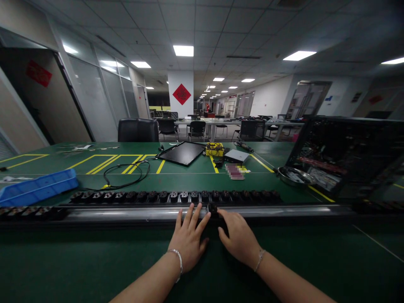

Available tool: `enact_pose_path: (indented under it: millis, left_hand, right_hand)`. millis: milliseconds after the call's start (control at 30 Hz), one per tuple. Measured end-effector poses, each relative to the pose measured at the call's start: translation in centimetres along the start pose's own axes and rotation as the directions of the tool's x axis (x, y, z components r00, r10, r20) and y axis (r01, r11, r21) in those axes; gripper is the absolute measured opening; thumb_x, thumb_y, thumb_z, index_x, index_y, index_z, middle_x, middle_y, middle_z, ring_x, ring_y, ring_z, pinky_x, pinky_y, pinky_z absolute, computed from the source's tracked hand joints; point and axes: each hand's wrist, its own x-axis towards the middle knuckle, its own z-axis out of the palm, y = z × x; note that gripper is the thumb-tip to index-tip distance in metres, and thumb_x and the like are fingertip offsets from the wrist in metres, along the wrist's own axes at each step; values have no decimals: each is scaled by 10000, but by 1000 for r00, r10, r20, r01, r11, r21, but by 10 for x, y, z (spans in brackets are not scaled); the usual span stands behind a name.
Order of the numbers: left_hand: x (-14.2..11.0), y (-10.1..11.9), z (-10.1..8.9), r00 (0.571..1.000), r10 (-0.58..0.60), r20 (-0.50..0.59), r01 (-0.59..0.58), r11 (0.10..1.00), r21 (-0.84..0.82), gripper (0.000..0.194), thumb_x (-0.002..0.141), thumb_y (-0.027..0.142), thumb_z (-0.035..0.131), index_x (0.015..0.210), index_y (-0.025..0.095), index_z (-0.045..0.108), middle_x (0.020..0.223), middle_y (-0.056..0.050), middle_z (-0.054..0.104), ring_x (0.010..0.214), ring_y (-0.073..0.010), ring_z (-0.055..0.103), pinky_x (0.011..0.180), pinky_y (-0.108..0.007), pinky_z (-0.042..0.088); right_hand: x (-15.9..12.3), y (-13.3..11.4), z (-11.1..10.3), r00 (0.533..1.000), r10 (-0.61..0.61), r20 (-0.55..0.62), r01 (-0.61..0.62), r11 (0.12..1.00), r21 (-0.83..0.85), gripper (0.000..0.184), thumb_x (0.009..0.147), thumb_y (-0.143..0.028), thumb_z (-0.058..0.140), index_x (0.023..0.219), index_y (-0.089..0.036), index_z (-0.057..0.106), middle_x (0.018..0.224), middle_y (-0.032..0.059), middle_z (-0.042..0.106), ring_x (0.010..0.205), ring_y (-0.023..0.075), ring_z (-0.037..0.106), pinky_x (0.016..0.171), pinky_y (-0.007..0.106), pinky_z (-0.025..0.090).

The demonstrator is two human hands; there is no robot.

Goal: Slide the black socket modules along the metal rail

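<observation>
A long silvery metal rail (132, 213) in a dark frame lies across the workbench in front of me. A small black part (212, 208) sits on it between my hands; its kind is hard to make out. My left hand (189, 242) is spread, its fingertips resting over the rail just left of that part. From the right, the bent forefinger of my right hand (238, 237) touches the part's side, while its thumb stays apart. A row of black socket-like modules (173, 196) with metal contacts runs behind the rail.
More modules (27, 212) line the rail's left end near a blue bin (38, 187). Behind lie a black cable (126, 185), a flat black panel (183, 152) and a grey box (236, 156). A metal bowl (295, 176) stands beside an opened computer case (347, 155) at right.
</observation>
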Motion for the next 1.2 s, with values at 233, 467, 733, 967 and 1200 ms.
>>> enact_pose_path:
  millis: [233, 467, 733, 967, 1200]
  left_hand:
    - [2, 1, -5, 999, 14, 30, -14, 1000, -13, 701, 822, 286, 466, 1416, 350, 99, 1510, 20, 94, 1361, -311, 80, 1046, -604, 114]
    - [3, 1, -7, 999, 32, 11, -31, 999, -23, 581, 873, 338, 374, 1412, 324, 160, 1497, 27, 161, 1362, -270, 102, 1048, -605, 122]
    - [4, -3, -5, 998, 46, -40, -44, 998, 41, 536, 884, 385, 361, 1397, 283, 246, 1432, -3, 340, 1349, -239, 180, 1075, -549, 148]
    - [5, -3, -10, 997, 14, -78, -6, 995, 98, 469, 878, 486, 339, 1297, 301, 441, 1400, 26, 391, 1350, -226, 188, 1091, -545, 109]
    - [4, -1, -21, 998, -56, 32, 52, 992, 112, 476, 870, 436, 376, 1279, 218, 482, 1409, -35, 368, 1341, -250, 219, 1082, -553, 144]
  right_hand:
    - [0, -6, -3, 984, -81, 157, 88, 995, -36, 533, 767, -190, 457, 1299, -191, 428, 1274, 61, 463, 1126, 195, 397, 992, 360, 250]
    - [1, -5, 3, 986, -23, 167, 40, 994, -102, 522, 761, -173, 489, 1272, -274, 457, 1137, 50, 518, 1020, 210, 425, 925, 368, 268]
    - [1, -1, 7, 993, -57, 100, 64, 996, -67, 490, 765, -148, 463, 1250, -215, 475, 1100, 69, 532, 989, 203, 447, 904, 360, 306]
    - [1, 4, 11, 998, -56, -25, 55, 998, -39, 354, 767, -119, 409, 1075, -180, 574, 1195, 78, 498, 1116, 216, 410, 950, 376, 334]
    - [2, 5, 11, 999, -50, 10, 51, 991, -121, 353, 743, -109, 455, 1063, -191, 580, 1206, 59, 506, 1222, 239, 331, 1017, 418, 281]
